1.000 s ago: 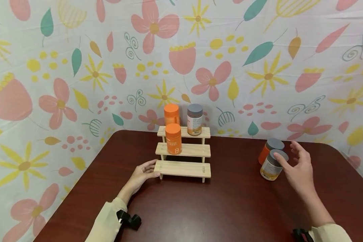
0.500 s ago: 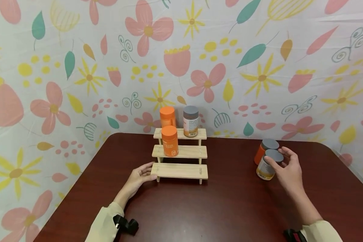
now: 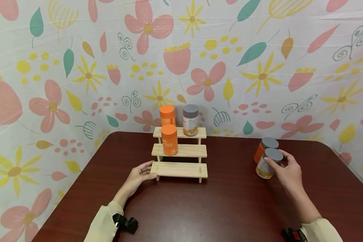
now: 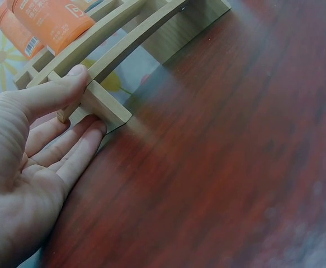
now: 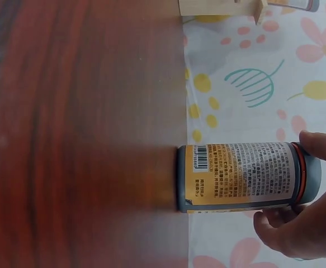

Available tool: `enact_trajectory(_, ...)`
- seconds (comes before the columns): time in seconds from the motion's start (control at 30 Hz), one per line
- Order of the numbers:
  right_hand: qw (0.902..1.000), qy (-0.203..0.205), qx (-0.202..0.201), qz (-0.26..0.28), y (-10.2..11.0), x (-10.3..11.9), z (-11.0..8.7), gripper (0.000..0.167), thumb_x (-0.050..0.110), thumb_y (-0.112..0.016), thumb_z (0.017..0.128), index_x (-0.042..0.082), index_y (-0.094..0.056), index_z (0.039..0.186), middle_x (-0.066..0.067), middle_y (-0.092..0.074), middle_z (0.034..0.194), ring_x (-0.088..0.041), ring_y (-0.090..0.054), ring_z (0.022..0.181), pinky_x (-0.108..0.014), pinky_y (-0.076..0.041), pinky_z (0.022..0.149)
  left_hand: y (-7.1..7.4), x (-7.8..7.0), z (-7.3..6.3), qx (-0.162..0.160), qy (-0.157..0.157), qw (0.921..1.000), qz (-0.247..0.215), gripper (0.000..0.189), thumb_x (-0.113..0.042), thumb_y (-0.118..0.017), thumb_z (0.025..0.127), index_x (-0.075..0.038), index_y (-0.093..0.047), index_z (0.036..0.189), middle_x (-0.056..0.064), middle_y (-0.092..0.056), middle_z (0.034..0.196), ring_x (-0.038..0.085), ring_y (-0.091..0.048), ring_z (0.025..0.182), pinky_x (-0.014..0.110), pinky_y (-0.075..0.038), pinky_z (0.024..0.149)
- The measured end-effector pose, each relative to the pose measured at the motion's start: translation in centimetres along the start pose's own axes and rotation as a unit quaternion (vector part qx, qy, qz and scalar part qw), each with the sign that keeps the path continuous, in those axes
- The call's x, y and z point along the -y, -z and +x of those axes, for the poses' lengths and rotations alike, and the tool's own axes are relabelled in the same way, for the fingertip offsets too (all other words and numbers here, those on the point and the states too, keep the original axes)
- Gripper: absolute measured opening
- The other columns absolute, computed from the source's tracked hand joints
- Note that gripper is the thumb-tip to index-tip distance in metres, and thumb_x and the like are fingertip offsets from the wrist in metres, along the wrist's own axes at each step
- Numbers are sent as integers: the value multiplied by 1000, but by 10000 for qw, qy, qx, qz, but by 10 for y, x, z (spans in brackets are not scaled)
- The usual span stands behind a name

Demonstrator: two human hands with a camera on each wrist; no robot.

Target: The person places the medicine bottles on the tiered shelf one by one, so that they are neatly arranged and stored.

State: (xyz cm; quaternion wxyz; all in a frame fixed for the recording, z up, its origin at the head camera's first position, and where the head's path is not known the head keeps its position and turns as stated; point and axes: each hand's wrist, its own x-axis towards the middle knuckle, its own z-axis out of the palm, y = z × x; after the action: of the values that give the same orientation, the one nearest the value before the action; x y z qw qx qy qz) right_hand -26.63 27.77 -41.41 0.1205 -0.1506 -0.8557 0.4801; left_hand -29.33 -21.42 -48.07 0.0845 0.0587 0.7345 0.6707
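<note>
My left hand point(image 3: 138, 177) holds the left end of the lowest step of a three-tier wooden display stand point(image 3: 181, 169). In the left wrist view, the thumb point(image 4: 78, 72) lies on the step's end, fingers by its leg. At the right, my right hand point(image 3: 288, 169) grips a grey-capped jar point(image 3: 265, 168) near its lid, thumb on one side and fingers on the other. The right wrist view shows the yellow and silver label point(image 5: 238, 173) of this jar. Close behind it stands an orange jar with a grey cap point(image 3: 259, 153), partly hidden.
An orange jar point(image 3: 169, 143) stands on the middle step. The top step carries another orange jar point(image 3: 167, 112) and a grey-capped jar point(image 3: 190, 121). The dark wooden table point(image 3: 224, 205) ends at a floral-patterned cloth point(image 3: 217, 50).
My right hand's fingers have closed in around the grey-capped jar's lid. My left hand keeps its place at the stand. The head view has shifted slightly.
</note>
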Motion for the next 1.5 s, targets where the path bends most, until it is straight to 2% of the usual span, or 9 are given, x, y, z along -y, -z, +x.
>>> enact_trajectory(0.1, 10000, -35, -87, 10, 0, 0, 1, 78, 41, -62, 93, 5, -28, 153, -24, -34, 154, -40, -38, 140, -37, -37, 109, 0, 0, 0, -1, 2, 10000, 17, 69, -6, -72, 87, 0, -39, 147, 28, -55, 133, 6, -63, 99, 19, -52, 84)
enact_trajectory(0.27, 9995, 77, -282, -85, -4, 7, -5, 76, 41, -67, 90, 8, -36, 150, -21, -42, 149, -37, -46, 135, -13, -48, 93, 0, 1, -1, -10, 8, 10000, 7, 71, -10, -74, 86, -1, -40, 147, 25, -57, 132, 6, -63, 100, 20, -52, 84)
enact_trajectory(0.37, 9976, 405, -490, -264, -9, 16, -11, 73, 39, -71, 88, 8, -42, 147, -20, -51, 140, -17, -58, 116, -4, -43, 76, 0, 2, -1, -6, -42, 10000, 29, 72, -11, -74, 86, 1, -39, 147, 22, -59, 130, 5, -64, 99, 20, -53, 84)
enact_trajectory(0.43, 9953, 686, -597, -333, -13, 21, -14, 70, 36, -74, 86, 7, -46, 144, -19, -56, 132, 0, -54, 96, -2, -35, 67, 0, 2, 0, -32, -67, 10000, 40, 71, -10, -74, 85, 1, -39, 147, 21, -60, 129, 4, -64, 98, 20, -53, 83)
enact_trajectory(0.5, 9930, 975, -595, -295, -17, 27, -16, 68, 34, -75, 85, 6, -49, 142, -20, -58, 128, 13, -43, 86, -1, -35, 67, 0, 2, 1, -30, -73, 10000, 45, 71, -9, -74, 86, 2, -39, 147, 22, -59, 129, 4, -64, 97, 19, -53, 83)
enact_trajectory(0.6, 9924, 1146, -450, -61, -23, 39, -20, 67, 33, -76, 85, 7, -49, 142, -18, -57, 129, 18, -43, 91, 2, -38, 71, -2, 2, 1, 14, -48, 10000, 49, 71, -10, -73, 86, 1, -39, 147, 25, -57, 131, 6, -63, 99, 19, -52, 83)
enact_trajectory(0.8, 9906, 1208, -371, 528, -40, 81, -25, 65, 30, -76, 85, 11, -51, 141, -12, -57, 130, 12, -46, 96, -1, -39, 77, -2, 2, 1, 68, -1, 9999, 92, 70, -11, -73, 87, 0, -39, 148, 26, -55, 134, 6, -63, 100, 20, -52, 84)
enact_trajectory(1.1, 9663, 1773, -107, 1863, -81, 137, -30, 57, 14, -76, 84, 8, -54, 136, -9, -60, 119, 9, -58, 95, -5, -46, 82, 1, -1, 2, 80, -35, 9999, 99, 71, -10, -73, 87, 0, -39, 148, 26, -55, 133, 4, -63, 98, 19, -52, 84)
enact_trajectory(1.5, 9475, 1640, 259, 2734, -126, 172, -31, 59, 15, -77, 84, 8, -53, 137, -14, -61, 123, -23, -60, 118, -25, -50, 92, 3, -1, 1, 31, 14, 10000, 55, 70, -8, -72, 87, 0, -38, 148, 27, -54, 134, 5, -63, 99, 19, -52, 84)
